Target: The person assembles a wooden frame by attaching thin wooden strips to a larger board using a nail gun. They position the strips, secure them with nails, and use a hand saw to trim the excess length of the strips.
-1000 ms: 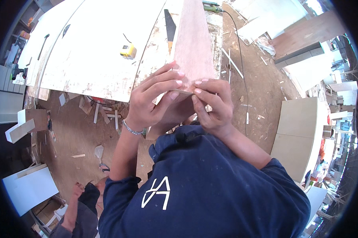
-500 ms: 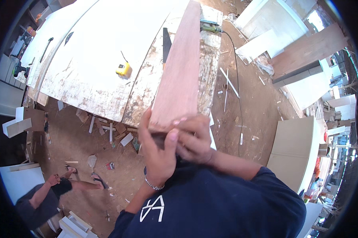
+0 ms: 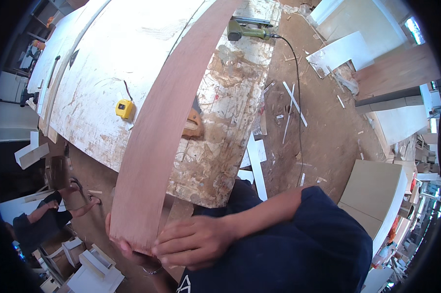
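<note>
A long reddish-brown wooden board (image 3: 157, 141) runs from the far edge of the workbench to its near end, with its near end jutting past the bench. My left hand (image 3: 127, 248) grips that end from the left and below, its palm mostly hidden by the board. At the near right corner, my right hand (image 3: 193, 242) is closed with bent fingers against the board's edge. Beside the board's right side shows the wooden handle of a handsaw (image 3: 195, 124); most of its blade is covered. A yellow tape measure (image 3: 125, 109) lies to the left.
A green power tool (image 3: 249, 32) with a dark cord (image 3: 298, 88) lies on the workbench (image 3: 215, 166), far right. White offcuts (image 3: 257, 161) litter the floor beside the bench. Pale panels (image 3: 372, 200) stand at right. Another person (image 3: 39, 219) is at lower left.
The board's near end has swung left and toward me, with both hands on it. The saw handle has come into sight. My right hand has moved left and down.
</note>
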Demonstrator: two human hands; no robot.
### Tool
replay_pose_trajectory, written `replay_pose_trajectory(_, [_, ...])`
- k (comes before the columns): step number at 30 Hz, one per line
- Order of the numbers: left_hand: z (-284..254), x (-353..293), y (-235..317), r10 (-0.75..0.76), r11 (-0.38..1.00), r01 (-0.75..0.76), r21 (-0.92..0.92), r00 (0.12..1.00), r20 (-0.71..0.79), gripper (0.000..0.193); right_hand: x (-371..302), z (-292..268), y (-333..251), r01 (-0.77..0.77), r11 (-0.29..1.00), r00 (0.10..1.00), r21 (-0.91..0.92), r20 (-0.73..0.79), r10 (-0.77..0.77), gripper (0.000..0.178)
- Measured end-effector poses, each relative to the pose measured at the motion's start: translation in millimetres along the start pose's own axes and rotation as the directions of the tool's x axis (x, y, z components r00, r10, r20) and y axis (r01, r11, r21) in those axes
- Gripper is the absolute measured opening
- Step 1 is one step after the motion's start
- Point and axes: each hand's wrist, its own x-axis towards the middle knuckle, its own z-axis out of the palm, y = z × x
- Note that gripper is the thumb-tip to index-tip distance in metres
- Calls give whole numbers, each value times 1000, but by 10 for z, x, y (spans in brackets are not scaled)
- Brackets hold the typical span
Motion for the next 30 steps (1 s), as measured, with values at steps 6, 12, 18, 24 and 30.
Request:
replay_pose_trajectory(6, [25, -72, -2, 186, 982, -187, 0, 980, 72, 83, 15, -2192, 2016, -522, 586, 841, -620, -488, 232, 28])
replay_pose_trajectory(12, [296, -80, 102, 216, 976, -213, 52, 976, -39, 94, -363, -4294, 3776, -545, -140, 479, -827, -443, 758, 51])
replay_pose_trajectory(18, [362, 33, 71, 193, 981, -188, 48, 970, -150, 99, -922, -5392, 4781, -197, -209, 621, -958, -287, 730, 43])
replay_pose_trajectory(24, [407, -111, 170, 172, 984, -160, 82, 971, -167, 98, -732, -4531, 4041, -300, -90, 485, -950, -233, 843, 58])
replay_pose_trajectory(30, [356, -35, 148, 191, 981, -189, 49, 981, -39, 91, -901, -4032, 2774, -426, -155, 450, -891, -358, 818, 54])
